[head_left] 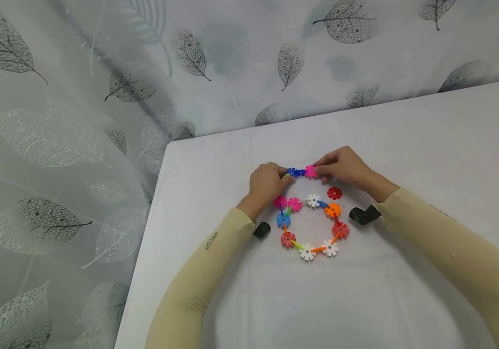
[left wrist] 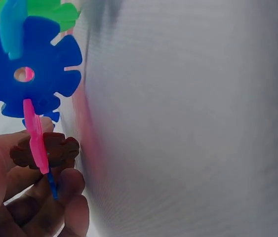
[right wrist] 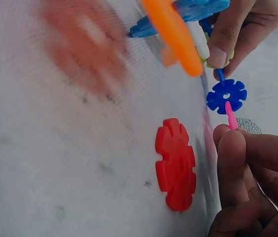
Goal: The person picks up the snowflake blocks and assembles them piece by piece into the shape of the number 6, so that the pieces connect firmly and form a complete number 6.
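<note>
Both hands hold a short chain of notched, flower-shaped interlocking discs at the far side of the ring. My left hand (head_left: 267,183) pinches its left end, where a yellow-green disc (right wrist: 230,57) peeks out under the thumb. From there run blue discs (head_left: 292,171), one seen flat on in the right wrist view. At the other end, thumb and finger of my right hand (head_left: 344,167) pinch a pink disc (head_left: 310,171), slotted into the blue disc (right wrist: 226,96). Left-hand fingers partly hide the yellow-green piece. Below the hands lies a ring of linked discs, including a white disc (head_left: 307,252).
A loose red disc (head_left: 334,193) lies below the right hand, just outside the ring. Black wrist devices sit at the left cuff (head_left: 262,230) and right cuff (head_left: 364,214). A leaf-patterned curtain (head_left: 232,63) hangs behind the white table (head_left: 214,160).
</note>
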